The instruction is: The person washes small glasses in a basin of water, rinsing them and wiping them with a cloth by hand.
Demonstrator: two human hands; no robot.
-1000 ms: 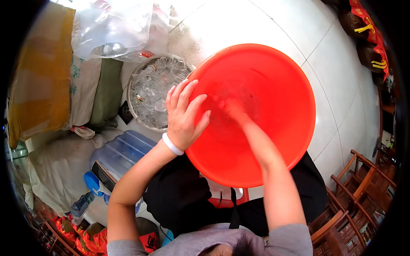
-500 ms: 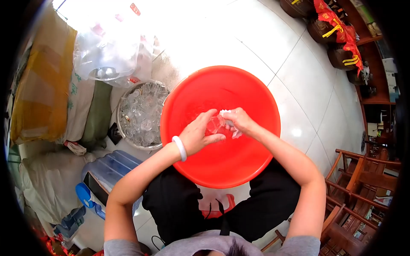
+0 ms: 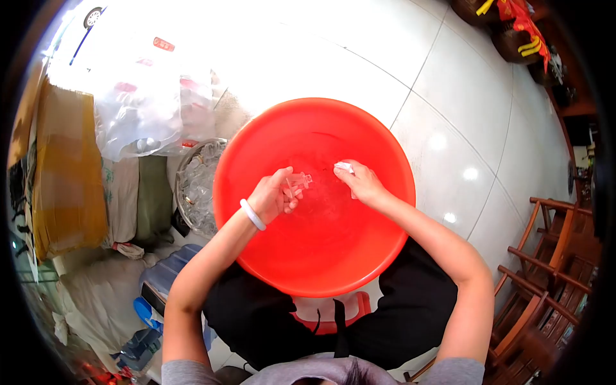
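A large red plastic basin [image 3: 321, 256] stands between my knees, with both hands over its inside. My left hand [image 3: 269, 196], a white bangle [image 3: 253, 215] at its wrist, is closed around a small clear glass [image 3: 298, 181] tilted to the right. My right hand [image 3: 367, 183] pinches a crumpled white cloth or wad [image 3: 344, 167], held apart from the glass. What lies at the bottom of the basin is hard to make out. Left of the basin is a round metal-rimmed container [image 3: 181, 200], partly hidden by it, full of clear glasses [image 3: 204, 186].
Beyond the glasses sit translucent plastic bags [image 3: 141, 115] and a yellow-taped carton [image 3: 69, 173]. A clear bluish plastic container [image 3: 168, 271] lies near my left elbow. Wooden chairs [image 3: 545, 256] stand at right; dark jars with red cloth [image 3: 513, 40] are at the upper right.
My hands have moved apart: the left has gone left with the glass, and the white cloth in my right hand is off the glass. The camera view has shifted slightly.
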